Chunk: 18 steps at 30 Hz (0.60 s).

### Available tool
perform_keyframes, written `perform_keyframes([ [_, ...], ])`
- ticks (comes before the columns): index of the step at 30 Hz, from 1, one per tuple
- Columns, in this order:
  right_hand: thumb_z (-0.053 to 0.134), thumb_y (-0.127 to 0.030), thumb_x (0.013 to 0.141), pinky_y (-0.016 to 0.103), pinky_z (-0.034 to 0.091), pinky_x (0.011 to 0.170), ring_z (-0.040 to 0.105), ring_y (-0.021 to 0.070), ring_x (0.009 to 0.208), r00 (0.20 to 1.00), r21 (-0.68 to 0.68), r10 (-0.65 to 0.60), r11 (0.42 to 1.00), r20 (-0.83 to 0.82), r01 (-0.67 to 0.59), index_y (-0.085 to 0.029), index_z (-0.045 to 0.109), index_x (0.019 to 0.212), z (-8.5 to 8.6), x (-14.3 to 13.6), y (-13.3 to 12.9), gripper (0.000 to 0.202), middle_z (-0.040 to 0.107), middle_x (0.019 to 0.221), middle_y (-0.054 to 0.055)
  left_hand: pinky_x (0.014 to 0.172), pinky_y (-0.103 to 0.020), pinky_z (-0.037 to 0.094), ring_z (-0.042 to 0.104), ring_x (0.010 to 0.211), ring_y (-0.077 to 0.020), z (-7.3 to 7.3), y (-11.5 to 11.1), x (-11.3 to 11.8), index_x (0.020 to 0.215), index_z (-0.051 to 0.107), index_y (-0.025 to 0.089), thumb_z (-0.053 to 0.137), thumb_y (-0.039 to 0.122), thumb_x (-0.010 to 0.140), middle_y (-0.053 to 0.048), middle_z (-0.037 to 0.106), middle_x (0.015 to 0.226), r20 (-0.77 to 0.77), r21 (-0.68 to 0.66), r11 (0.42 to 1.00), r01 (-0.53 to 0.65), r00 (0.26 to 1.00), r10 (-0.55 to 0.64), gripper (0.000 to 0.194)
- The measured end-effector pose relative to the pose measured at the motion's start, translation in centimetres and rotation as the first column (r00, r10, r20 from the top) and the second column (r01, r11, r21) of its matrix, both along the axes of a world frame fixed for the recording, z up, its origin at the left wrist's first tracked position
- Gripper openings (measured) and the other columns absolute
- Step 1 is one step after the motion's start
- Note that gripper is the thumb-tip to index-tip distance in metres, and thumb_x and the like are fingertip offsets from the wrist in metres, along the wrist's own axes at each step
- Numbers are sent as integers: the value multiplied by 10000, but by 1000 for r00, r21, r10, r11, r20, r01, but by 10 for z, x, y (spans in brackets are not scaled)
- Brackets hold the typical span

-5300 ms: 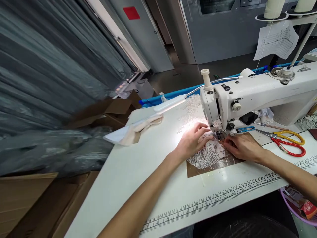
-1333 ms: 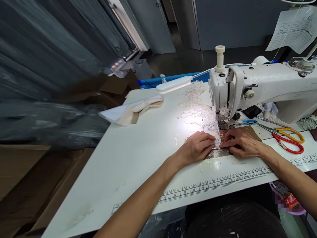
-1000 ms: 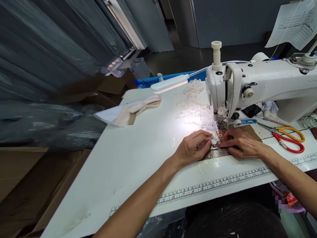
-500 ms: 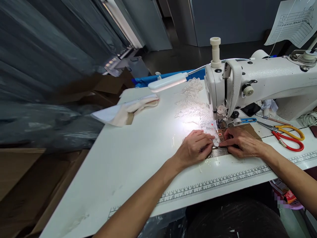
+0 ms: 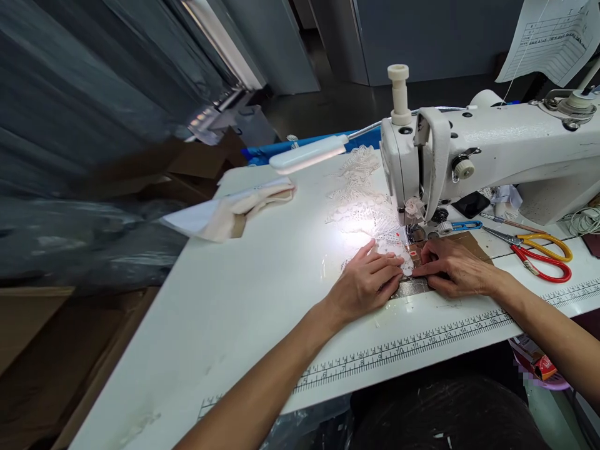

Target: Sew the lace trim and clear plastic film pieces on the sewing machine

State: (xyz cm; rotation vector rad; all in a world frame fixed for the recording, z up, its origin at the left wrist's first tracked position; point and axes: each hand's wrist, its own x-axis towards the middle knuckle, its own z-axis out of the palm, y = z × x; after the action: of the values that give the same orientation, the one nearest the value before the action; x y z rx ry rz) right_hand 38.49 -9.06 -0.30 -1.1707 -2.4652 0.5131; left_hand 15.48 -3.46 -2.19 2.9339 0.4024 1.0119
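Note:
A strip of white lace (image 5: 363,215) lies on the table left of the sewing machine (image 5: 497,147). Its near end reaches between my hands, close to the presser foot (image 5: 413,234). Over that end rests my left hand (image 5: 365,281), palm down with fingers stretched, pressing the lace; the index finger stands a little apart. From the other side comes my right hand (image 5: 450,269), fingers curled, its fingertips at the lace's right edge beside the metal needle plate (image 5: 412,287). How firmly they pinch it is partly hidden.
Scissors (image 5: 539,250) with red and yellow handles and a blue thread snipper (image 5: 464,225) lie to the right. A lit lamp (image 5: 307,155) hangs over the lace. Folded cream cloth (image 5: 229,215) sits at the table's left edge, and a ruler strip (image 5: 398,350) runs along the front.
My left index finger has spread away from the other fingers, uncovering more lace. My right hand stays at the lace edge. The whole view has shifted slightly.

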Motion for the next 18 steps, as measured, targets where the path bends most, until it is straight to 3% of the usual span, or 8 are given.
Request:
perform_keyframes([
  [9,459,-163,857,378,508,875,598,195,935,979,-26,-121,993,-165,118,-175,716,1142,-10,7,3,384,621,1054,114,1010,-545,513,722,895,-175,-2,3,-2,936,647,184,556,137,919,-23,750,993,-27,62,997,45,999,-43,104],
  [15,460,-155,862,387,518,866,586,195,928,987,6,-89,996,-131,90,-189,725,1127,-11,5,2,376,576,1038,118,1013,-566,495,717,876,-176,-1,2,1,939,615,179,574,121,908,-17,748,961,26,118,991,54,998,-58,77],
  [18,474,-146,862,380,518,858,574,191,927,990,12,-86,996,-113,88,-202,723,1124,-10,4,1,366,565,1031,109,997,-506,529,713,860,-158,0,2,2,978,596,162,563,116,923,-29,743,945,28,111,990,81,996,-85,79],
])
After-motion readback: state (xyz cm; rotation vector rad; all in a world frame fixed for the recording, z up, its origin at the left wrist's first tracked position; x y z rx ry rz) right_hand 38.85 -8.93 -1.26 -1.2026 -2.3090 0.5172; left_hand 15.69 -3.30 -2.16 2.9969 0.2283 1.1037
